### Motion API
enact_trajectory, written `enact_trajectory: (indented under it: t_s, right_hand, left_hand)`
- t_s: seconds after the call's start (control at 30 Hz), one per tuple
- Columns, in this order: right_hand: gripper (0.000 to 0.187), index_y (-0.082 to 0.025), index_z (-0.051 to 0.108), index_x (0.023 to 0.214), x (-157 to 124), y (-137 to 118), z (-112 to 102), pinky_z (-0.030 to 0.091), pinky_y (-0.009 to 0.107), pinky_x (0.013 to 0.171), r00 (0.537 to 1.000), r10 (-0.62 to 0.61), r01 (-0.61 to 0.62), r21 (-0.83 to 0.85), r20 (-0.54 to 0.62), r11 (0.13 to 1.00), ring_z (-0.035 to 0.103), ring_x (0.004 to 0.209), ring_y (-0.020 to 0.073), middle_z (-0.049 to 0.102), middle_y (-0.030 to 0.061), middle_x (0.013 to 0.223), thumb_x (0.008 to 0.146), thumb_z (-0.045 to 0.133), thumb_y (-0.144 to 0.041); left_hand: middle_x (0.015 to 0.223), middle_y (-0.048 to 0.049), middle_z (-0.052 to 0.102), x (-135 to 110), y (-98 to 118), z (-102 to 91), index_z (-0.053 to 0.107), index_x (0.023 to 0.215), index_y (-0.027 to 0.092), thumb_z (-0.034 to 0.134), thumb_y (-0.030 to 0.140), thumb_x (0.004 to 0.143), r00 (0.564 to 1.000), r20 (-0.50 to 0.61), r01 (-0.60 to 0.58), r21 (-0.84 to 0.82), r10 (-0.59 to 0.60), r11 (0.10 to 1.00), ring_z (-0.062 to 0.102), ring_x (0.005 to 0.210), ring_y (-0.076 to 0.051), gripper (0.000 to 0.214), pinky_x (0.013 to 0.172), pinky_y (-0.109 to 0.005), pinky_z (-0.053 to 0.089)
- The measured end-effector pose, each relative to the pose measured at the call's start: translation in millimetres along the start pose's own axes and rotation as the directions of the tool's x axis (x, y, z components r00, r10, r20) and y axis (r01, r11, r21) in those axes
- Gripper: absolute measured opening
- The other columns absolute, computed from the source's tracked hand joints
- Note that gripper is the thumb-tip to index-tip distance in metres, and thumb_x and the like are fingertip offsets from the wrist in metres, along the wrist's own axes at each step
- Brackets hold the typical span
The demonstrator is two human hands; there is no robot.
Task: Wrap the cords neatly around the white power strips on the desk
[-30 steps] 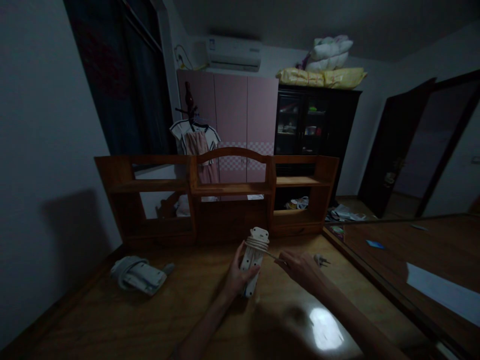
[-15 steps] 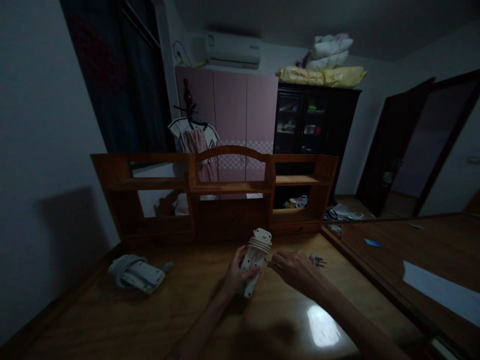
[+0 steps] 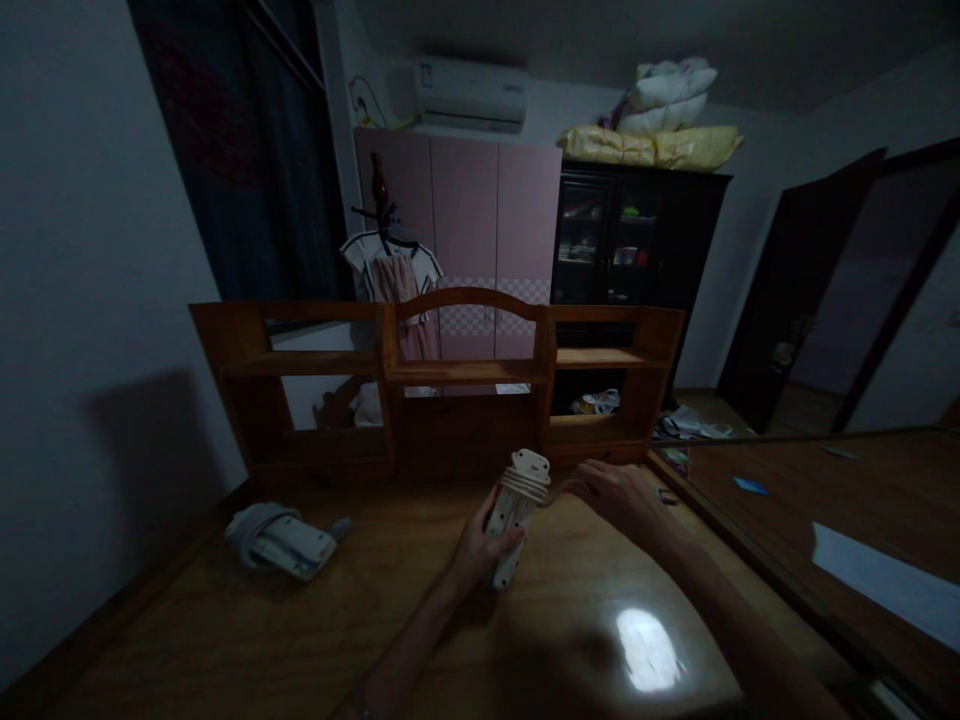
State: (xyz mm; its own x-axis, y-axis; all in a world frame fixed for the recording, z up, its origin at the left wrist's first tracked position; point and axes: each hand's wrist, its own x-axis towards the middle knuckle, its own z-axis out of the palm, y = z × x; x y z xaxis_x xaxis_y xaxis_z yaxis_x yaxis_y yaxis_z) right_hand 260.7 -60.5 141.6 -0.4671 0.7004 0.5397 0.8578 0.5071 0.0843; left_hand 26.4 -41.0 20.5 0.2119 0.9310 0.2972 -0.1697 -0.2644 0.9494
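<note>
A white power strip [image 3: 513, 520] stands tilted above the table, held around its middle by my left hand [image 3: 484, 545]. Several turns of its cord [image 3: 525, 484] wrap round the upper part. My right hand [image 3: 611, 492], to the right of the strip, pinches the loose length of cord, which runs taut from the coils to the fingers. Just behind that hand the plug [image 3: 666, 496] shows in part. On the left of the table lies a second power strip [image 3: 289, 545] with its own cord wound round it.
A wooden shelf unit [image 3: 465, 375] rises along the table's back edge. The wooden tabletop [image 3: 375, 620] carries a bright reflection at the front. Beyond a raised edge on the right, a brown surface holds a white sheet [image 3: 885, 580] and a small blue card [image 3: 750, 486].
My right hand has moved up and to the right, drawing the cord out from the strip. The plug has shifted right. My left hand keeps its hold on the strip.
</note>
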Motion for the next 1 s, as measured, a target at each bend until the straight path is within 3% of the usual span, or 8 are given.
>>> enact_trajectory:
  t_s: [0.13,0.27,0.43,0.57,0.67,0.77,0.9,1.0]
  right_hand:
    - [0.025,-0.021,0.062,0.083,1,-3,-12,0.025,0.025,0.054,1.000,0.006,-0.006,-0.020,0.008,1.000,0.062,0.067,0.0129,0.066,0.0002,0.080,0.094,0.049,-0.039]
    - [0.021,-0.020,0.062,0.087,2,-24,-17,0.023,0.026,0.053,0.992,-0.075,0.080,-0.048,0.104,0.996,0.061,0.068,0.0126,0.066,0.0017,0.081,0.096,0.046,-0.032]
    - [0.011,-0.019,0.063,0.085,10,-47,-11,0.022,0.026,0.052,0.941,-0.182,0.212,-0.077,0.286,0.974,0.060,0.069,0.0131,0.066,0.0029,0.085,0.090,0.055,-0.022]
    - [0.012,-0.021,0.068,0.084,24,-43,-5,0.024,0.025,0.052,0.882,-0.174,0.184,0.020,0.439,0.983,0.062,0.070,0.0152,0.068,0.0024,0.082,0.076,0.071,-0.030]
    - [0.025,-0.021,0.070,0.084,36,-28,-2,0.028,0.021,0.050,0.794,-0.233,0.098,0.260,0.561,0.960,0.061,0.066,0.0136,0.068,-0.0007,0.074,0.066,0.077,-0.037]
    - [0.029,-0.018,0.071,0.079,45,-10,10,0.032,0.017,0.048,0.618,-0.389,-0.092,0.555,0.683,0.827,0.055,0.057,0.0088,0.066,-0.0033,0.068,0.064,0.076,-0.042]
    - [0.036,-0.015,0.071,0.080,46,10,46,0.030,0.015,0.041,0.406,-0.490,-0.461,0.636,0.772,0.619,0.041,0.040,0.0045,0.058,-0.0065,0.054,0.057,0.080,-0.042]
    - [0.039,-0.013,0.067,0.075,37,19,78,0.035,0.016,0.042,0.468,-0.465,-0.579,0.658,0.752,0.482,0.046,0.043,0.0063,0.058,-0.0051,0.055,0.056,0.080,-0.044]
  left_hand:
    - [0.124,-0.0133,0.061,-3,4,2.2,0.029,0.144,0.017,0.071,0.035,0.073,0.997,0.045,0.062,-0.001,-0.062,0.998,0.061,0.105,-0.026,0.084,0.089,-0.037,0.049]
    - [0.130,-0.0133,0.056,-6,7,3.7,0.023,0.146,0.018,0.066,0.032,0.077,0.995,0.096,-0.009,0.053,0.004,0.999,0.056,0.113,-0.026,0.083,0.094,-0.037,0.046]
    - [0.146,-0.0081,0.039,-10,12,7.5,0.024,0.146,0.021,0.068,0.029,0.075,0.975,0.206,-0.129,0.237,0.080,0.963,0.041,0.129,-0.026,0.084,0.108,-0.039,0.030]
    - [0.135,-0.0061,0.052,-17,22,12.3,0.038,0.140,0.022,0.071,0.029,0.070,0.917,0.399,-0.158,0.293,0.030,0.943,0.050,0.118,-0.028,0.078,0.100,-0.037,0.040]
    - [0.125,-0.0050,0.060,-25,25,15.7,0.046,0.135,0.022,0.074,0.026,0.066,0.847,0.528,-0.069,0.233,-0.067,0.970,0.055,0.110,-0.028,0.075,0.092,-0.036,0.045]
    - [0.116,-0.0055,0.064,-31,25,18.7,0.050,0.133,0.022,0.079,0.030,0.061,0.771,0.604,0.106,0.189,-0.200,0.976,0.059,0.105,-0.029,0.078,0.088,-0.037,0.048]
    - [0.112,-0.0058,0.065,-35,26,19.8,0.054,0.129,0.023,0.081,0.033,0.059,0.713,0.643,0.227,0.165,-0.280,0.960,0.060,0.102,-0.026,0.075,0.084,-0.035,0.049]
    - [0.116,-0.0070,0.063,-32,23,18.3,0.051,0.131,0.022,0.083,0.030,0.056,0.748,0.617,0.267,0.059,-0.245,0.962,0.059,0.104,-0.025,0.081,0.085,-0.033,0.048]
